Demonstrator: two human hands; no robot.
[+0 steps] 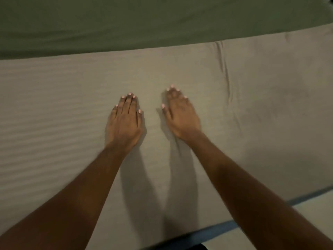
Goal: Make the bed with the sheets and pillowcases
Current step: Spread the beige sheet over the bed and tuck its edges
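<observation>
Both forearms stretched in from the bottom of the head view, and the left hand and right hand lay palm-down, near each other but apart, fingers straight and gripping nothing, flat on the pale striped sheet spread over the bed's near part, a green sheet beyond it. That pale sheet looked light, soft and limp — apt to ruck under a push, as the crease suggested — so flat palms suited smoothing, and a pinch at its edge suited pulling it taut.
</observation>
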